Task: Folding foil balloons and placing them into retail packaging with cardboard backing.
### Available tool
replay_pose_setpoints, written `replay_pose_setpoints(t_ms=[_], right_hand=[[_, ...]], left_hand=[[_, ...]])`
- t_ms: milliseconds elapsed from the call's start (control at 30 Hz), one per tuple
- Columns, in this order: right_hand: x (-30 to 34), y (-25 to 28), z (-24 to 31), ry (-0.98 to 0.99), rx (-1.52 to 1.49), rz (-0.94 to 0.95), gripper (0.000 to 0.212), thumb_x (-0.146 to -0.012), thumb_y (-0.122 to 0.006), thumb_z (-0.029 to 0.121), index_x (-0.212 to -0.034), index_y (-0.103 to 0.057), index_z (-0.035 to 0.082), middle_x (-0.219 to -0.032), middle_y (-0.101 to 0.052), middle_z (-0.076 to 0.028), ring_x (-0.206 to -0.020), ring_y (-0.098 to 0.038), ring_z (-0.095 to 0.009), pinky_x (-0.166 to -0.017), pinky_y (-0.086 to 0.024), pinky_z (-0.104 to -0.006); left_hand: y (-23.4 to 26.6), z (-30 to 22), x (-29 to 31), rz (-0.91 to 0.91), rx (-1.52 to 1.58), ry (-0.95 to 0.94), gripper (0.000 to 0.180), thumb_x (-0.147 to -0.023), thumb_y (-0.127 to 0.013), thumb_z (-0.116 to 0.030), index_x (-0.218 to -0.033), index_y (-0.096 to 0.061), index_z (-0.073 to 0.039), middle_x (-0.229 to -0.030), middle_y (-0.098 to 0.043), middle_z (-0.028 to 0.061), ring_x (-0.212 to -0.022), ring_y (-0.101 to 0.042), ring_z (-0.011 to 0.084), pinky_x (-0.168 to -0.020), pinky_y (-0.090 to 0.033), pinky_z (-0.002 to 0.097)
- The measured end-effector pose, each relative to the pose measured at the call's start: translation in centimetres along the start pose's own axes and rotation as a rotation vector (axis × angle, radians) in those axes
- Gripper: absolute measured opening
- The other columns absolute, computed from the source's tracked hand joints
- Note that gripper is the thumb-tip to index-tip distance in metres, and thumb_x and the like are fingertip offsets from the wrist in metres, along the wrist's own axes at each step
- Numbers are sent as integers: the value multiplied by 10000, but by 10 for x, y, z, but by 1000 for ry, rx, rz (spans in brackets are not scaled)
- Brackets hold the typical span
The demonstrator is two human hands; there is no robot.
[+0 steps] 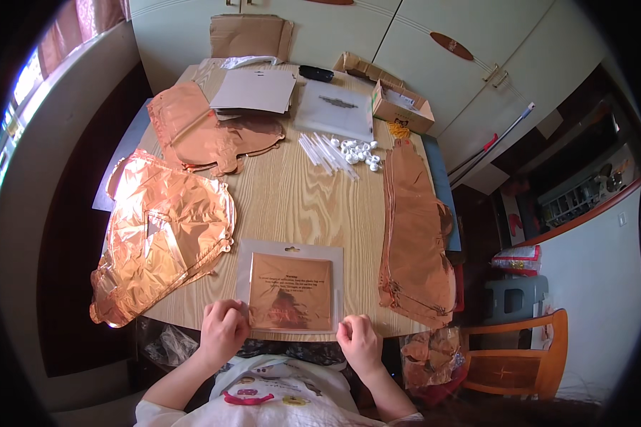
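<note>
At the near edge of the table lies a flat plastic hang bag [338,267] with a pale border and a hang hole at its top. A folded copper-coloured foil balloon [285,267] shows inside it, under dark printing. My left hand [224,331] is closed at the bag's lower left edge, fingers curled and pinching there. At the lower right edge my right hand [360,344] is closed in the same way. Exactly how much of the edge each hand grips is hidden by the fingers.
Flat copper foil balloons [174,235] are stacked at left, with more foil [413,235] at right. Farther back are grey cards [253,91], clear bags [335,114], white tubes [327,153], white round caps [360,151] and an open box [404,107]. A wooden chair [513,356] stands at right.
</note>
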State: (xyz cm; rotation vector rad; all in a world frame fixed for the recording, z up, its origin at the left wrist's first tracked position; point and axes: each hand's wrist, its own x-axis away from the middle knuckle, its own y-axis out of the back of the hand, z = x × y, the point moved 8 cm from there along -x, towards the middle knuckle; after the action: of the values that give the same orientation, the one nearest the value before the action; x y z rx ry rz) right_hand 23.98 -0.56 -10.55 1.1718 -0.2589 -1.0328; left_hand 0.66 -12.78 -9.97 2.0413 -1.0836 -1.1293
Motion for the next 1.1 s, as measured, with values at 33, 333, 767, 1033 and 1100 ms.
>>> replay_pose_setpoints(t_ms=[33,333,767,1033,1100], right_hand=[[-1,2,1,-14,-15,5,164,-787,-682,60,-864,-540,92,-883,-606,-58,-694,-645,-268,-581,-531,-366],[6,17,44,295,87,-135,308,-850,-589,65,-1123,-697,159,-1103,-650,32,-646,-637,-128,-570,-523,-258],[17,-5,41,230,130,113,486,-764,-550,23,-1228,-651,125,-1245,-639,-52,-543,-647,-189,-510,-540,-292],[5,1,35,247,-51,131,407,-765,-597,60,-1163,-675,95,-1228,-646,-50,-710,-696,-172,-601,-575,-291],[1,3,39,252,-45,131,375,-776,-605,60,-1140,-688,100,-1192,-663,-54,-810,-706,-167,-648,-584,-288]], left_hand=[[2,2,0,-26,21,35,195,-696,-665,3,-851,-567,-65,-951,-577,99,-847,-584,288,-780,-451,375],[5,-55,2,68,-156,-228,522,-735,-707,-149,-1237,-577,-87,-1313,-537,113,-1254,-479,321,-1037,-349,463],[-21,-37,25,415,-360,-108,878,-775,-645,-578,-1377,-438,27,-1447,-412,211,-1355,-383,362,-1115,-281,493],[6,15,7,277,129,211,716,-854,-684,-350,-1388,-389,25,-1374,-442,240,-1264,-461,398,-1047,-386,486],[0,38,-8,154,636,469,587,-915,-632,-171,-1380,-338,35,-1352,-446,224,-1191,-533,316,-952,-486,367]])
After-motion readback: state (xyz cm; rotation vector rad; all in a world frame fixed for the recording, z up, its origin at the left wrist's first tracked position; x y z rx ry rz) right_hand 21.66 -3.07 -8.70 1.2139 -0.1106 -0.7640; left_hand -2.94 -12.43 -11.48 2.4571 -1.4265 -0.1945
